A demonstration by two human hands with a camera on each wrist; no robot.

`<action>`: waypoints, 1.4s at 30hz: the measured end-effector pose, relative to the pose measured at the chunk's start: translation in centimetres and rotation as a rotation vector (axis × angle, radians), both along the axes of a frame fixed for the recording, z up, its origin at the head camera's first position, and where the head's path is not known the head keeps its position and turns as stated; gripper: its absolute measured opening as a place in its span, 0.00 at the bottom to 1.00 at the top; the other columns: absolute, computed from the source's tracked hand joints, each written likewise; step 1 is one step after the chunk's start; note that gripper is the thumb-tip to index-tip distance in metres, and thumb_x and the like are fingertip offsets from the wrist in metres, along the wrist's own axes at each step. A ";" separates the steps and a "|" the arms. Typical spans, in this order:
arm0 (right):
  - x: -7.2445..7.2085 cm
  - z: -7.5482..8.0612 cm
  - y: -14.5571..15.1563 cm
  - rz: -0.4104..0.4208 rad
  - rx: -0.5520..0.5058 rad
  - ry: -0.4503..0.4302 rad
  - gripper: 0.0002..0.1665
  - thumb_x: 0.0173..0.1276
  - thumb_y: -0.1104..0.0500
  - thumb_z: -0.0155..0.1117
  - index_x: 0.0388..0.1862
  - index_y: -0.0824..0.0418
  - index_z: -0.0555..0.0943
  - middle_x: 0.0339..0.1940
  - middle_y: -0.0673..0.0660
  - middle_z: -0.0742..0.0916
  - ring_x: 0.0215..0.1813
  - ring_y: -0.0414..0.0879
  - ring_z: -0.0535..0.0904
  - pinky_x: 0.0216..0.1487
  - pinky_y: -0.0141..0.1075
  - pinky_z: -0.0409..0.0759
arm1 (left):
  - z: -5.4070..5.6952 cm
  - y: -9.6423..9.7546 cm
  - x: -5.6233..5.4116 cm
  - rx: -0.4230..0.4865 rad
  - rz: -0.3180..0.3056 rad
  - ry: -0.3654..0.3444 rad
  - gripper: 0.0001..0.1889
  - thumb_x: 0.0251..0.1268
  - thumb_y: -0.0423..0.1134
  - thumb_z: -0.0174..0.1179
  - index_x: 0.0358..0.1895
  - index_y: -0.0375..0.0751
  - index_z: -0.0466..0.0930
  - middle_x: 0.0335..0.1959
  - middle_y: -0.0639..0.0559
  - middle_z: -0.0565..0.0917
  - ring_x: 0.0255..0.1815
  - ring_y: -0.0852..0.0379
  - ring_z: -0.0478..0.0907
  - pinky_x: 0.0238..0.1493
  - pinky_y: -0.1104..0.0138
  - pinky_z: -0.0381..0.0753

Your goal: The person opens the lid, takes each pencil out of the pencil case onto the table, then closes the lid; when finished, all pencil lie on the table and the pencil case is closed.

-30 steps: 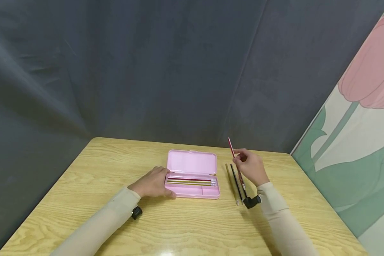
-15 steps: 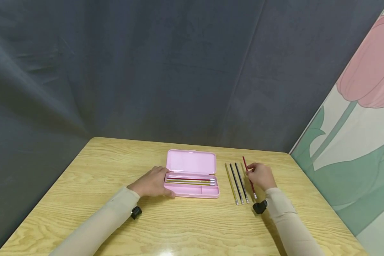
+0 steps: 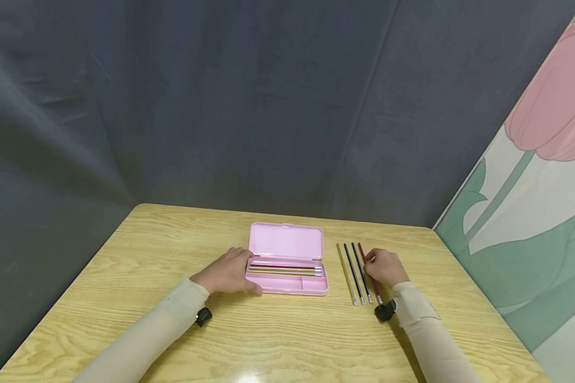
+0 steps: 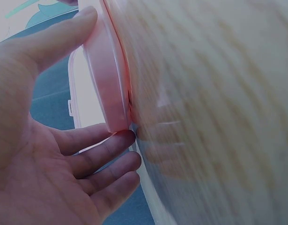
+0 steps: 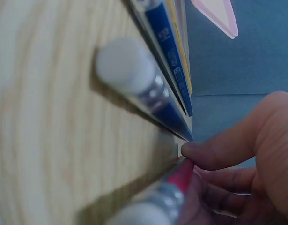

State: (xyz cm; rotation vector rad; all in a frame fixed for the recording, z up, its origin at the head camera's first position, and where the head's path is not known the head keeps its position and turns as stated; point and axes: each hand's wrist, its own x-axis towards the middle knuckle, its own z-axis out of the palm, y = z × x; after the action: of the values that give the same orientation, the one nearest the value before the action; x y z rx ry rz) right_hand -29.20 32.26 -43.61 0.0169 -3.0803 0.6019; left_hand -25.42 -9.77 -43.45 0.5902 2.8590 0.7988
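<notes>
Four pencils — one yellow, two blue, one red — form a row over the table, just right of an open pink case with more inside. A person's right hand pinches the red pencil, thumb and fingertips together; the left hand, parted across the case's left end, grips it.

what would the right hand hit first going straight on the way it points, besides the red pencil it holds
Probably the nearest blue eraser-tipped pencil, just left of the pinched red pencil, though the right hand might pass over it; height is unclear.
</notes>
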 end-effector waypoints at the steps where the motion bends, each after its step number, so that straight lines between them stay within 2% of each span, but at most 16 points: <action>1: 0.0 0.0 0.0 0.002 -0.006 -0.006 0.18 0.64 0.60 0.62 0.49 0.69 0.81 0.33 0.61 0.88 0.27 0.46 0.81 0.29 0.37 0.79 | 0.0 0.0 0.0 -0.001 0.000 -0.002 0.50 0.42 0.61 0.79 0.67 0.36 0.72 0.63 0.45 0.79 0.64 0.48 0.73 0.68 0.52 0.74; 9: -0.1 0.0 -0.2 -0.009 -0.058 -0.033 0.17 0.67 0.61 0.64 0.51 0.70 0.78 0.32 0.61 0.88 0.22 0.43 0.81 0.25 0.35 0.80 | 0.0 -0.1 0.0 0.005 -0.003 -0.002 0.49 0.43 0.61 0.79 0.67 0.36 0.72 0.63 0.44 0.79 0.65 0.47 0.73 0.68 0.51 0.73; 16: -0.1 0.0 0.0 -0.002 -0.053 -0.030 0.18 0.66 0.61 0.65 0.51 0.71 0.78 0.33 0.62 0.88 0.25 0.44 0.81 0.26 0.36 0.80 | -0.2 -0.1 0.1 0.018 -0.003 -0.018 0.50 0.43 0.62 0.79 0.67 0.36 0.72 0.65 0.44 0.78 0.66 0.46 0.72 0.69 0.50 0.73; 18: 0.0 0.1 0.1 -0.003 -0.044 -0.003 0.19 0.68 0.59 0.64 0.52 0.70 0.79 0.34 0.62 0.88 0.26 0.44 0.81 0.27 0.37 0.80 | -0.2 -0.1 0.1 0.017 -0.004 -0.017 0.50 0.43 0.62 0.79 0.67 0.36 0.72 0.64 0.45 0.78 0.66 0.47 0.72 0.68 0.51 0.73; 20: 0.0 0.3 0.1 0.004 -0.032 0.075 0.18 0.69 0.59 0.63 0.53 0.69 0.80 0.34 0.61 0.88 0.27 0.45 0.81 0.29 0.39 0.79 | -0.3 -0.1 0.2 0.016 -0.003 -0.018 0.50 0.43 0.62 0.79 0.67 0.36 0.72 0.64 0.45 0.78 0.65 0.47 0.72 0.68 0.51 0.74; 22: 0.0 0.7 -0.1 0.021 -0.037 0.215 0.17 0.68 0.59 0.64 0.52 0.68 0.81 0.34 0.61 0.88 0.29 0.48 0.81 0.32 0.41 0.79 | -0.2 -0.1 0.2 0.016 -0.005 -0.019 0.49 0.42 0.62 0.79 0.67 0.36 0.72 0.63 0.45 0.78 0.64 0.48 0.73 0.68 0.51 0.74; 25: -0.2 1.5 -0.8 0.074 -0.099 0.419 0.14 0.66 0.62 0.67 0.49 0.66 0.83 0.37 0.61 0.88 0.35 0.51 0.83 0.38 0.45 0.82 | -0.1 0.0 0.2 0.018 -0.004 -0.016 0.49 0.42 0.61 0.79 0.66 0.37 0.73 0.63 0.45 0.79 0.64 0.48 0.73 0.67 0.51 0.74; 28: 0.0 2.8 -2.3 0.149 -0.192 0.514 0.14 0.65 0.64 0.70 0.49 0.64 0.82 0.42 0.62 0.88 0.42 0.53 0.86 0.45 0.49 0.85 | 0.1 0.0 0.2 0.019 -0.005 -0.006 0.48 0.42 0.60 0.80 0.66 0.36 0.73 0.63 0.45 0.79 0.64 0.47 0.73 0.68 0.51 0.74; 31: 0.5 4.0 -4.2 0.228 -0.261 0.515 0.16 0.64 0.66 0.71 0.51 0.63 0.82 0.45 0.62 0.88 0.46 0.54 0.87 0.50 0.50 0.86 | 0.1 0.0 0.1 0.013 -0.001 -0.003 0.49 0.42 0.60 0.80 0.66 0.36 0.73 0.63 0.45 0.79 0.65 0.47 0.73 0.68 0.51 0.73; 34: 0.8 4.4 -6.3 0.312 -0.291 0.488 0.17 0.64 0.67 0.71 0.52 0.63 0.83 0.46 0.61 0.89 0.47 0.53 0.87 0.50 0.49 0.86 | 0.0 0.1 0.1 0.009 0.000 -0.007 0.49 0.42 0.60 0.80 0.66 0.36 0.73 0.63 0.45 0.79 0.64 0.47 0.73 0.68 0.51 0.74; 42: 0.9 3.3 -11.3 0.481 -0.289 0.364 0.16 0.63 0.69 0.71 0.49 0.63 0.85 0.44 0.58 0.90 0.45 0.49 0.88 0.49 0.42 0.88 | -0.3 0.3 -0.3 -0.003 -0.004 0.001 0.50 0.42 0.62 0.79 0.66 0.35 0.72 0.63 0.45 0.79 0.65 0.47 0.73 0.69 0.52 0.73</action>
State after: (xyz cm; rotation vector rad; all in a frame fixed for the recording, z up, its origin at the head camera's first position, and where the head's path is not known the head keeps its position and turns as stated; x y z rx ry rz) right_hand -28.35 20.95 -40.36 0.7860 -2.6066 0.9284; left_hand -25.67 -9.52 -43.71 0.5956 2.8582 0.7936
